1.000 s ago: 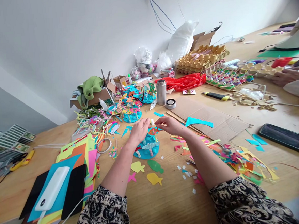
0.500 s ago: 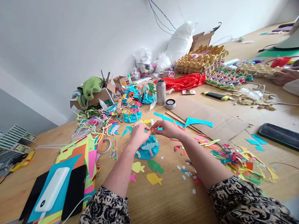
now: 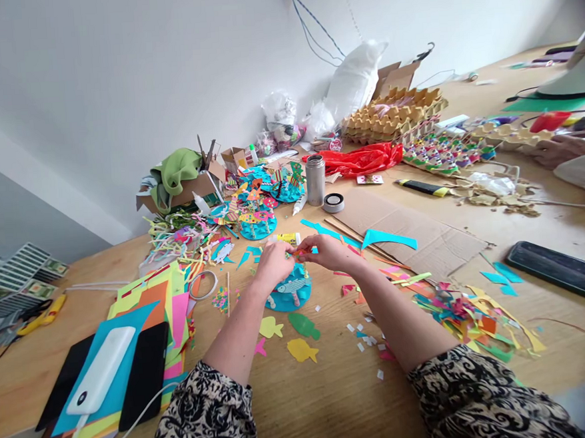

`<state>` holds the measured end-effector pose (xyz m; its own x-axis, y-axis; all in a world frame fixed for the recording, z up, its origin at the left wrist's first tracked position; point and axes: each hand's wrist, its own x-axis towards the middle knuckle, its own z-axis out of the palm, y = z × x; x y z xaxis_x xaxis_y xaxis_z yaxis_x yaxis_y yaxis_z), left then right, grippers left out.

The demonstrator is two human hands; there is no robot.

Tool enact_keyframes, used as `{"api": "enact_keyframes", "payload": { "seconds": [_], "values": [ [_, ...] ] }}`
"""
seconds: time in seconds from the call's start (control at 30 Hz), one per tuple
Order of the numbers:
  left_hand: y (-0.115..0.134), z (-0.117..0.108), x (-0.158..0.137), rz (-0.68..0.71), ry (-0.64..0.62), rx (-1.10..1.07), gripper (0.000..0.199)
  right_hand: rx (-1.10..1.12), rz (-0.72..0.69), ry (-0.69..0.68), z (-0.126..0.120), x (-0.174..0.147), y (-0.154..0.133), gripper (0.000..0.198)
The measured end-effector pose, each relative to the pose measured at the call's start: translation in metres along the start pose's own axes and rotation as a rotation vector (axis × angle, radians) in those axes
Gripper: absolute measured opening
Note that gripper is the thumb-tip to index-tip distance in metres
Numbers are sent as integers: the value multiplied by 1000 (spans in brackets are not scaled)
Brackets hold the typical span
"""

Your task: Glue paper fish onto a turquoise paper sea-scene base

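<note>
Small orange piece (image 3: 303,250): pinched in the fingertips of both grips, left grip (image 3: 274,263) and right grip (image 3: 326,251) nearly meeting; outline mostly covered by fingers. Just below and nearer the wearer, blue base (image 3: 289,302) with a patterned fish (image 3: 291,286); contact with the piece cannot be told. Just beyond left grip, yellow-labelled container (image 3: 288,237). Nearer the wearer than the grips, on the surface (image 3: 335,403): yellow fish cutout (image 3: 302,350), green cutout (image 3: 304,325). Beside right forearm, white squares (image 3: 380,374).

Risks (judged): uneven pull between grips could crease or tear the piece; dropping wrists could knock the base; a left knuckle could nudge the container; a sweeping forearm or sleeve could scatter the squares.
</note>
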<state>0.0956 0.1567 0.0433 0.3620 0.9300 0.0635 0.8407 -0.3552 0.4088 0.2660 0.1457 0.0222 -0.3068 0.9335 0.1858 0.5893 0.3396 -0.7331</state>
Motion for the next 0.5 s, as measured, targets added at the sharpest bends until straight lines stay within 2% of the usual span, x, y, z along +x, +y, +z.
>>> {"api": "enact_keyframes", "payload": {
  "seconds": [0.23, 0.5],
  "values": [
    [-2, 3, 2, 2, -19, 14, 18, -36, -11, 11, 0, 1, 1, 10],
    [-3, 4, 2, 24, -38, 22, 18, -190, -86, 25, -1, 1, 1, 8]
  ]
}}
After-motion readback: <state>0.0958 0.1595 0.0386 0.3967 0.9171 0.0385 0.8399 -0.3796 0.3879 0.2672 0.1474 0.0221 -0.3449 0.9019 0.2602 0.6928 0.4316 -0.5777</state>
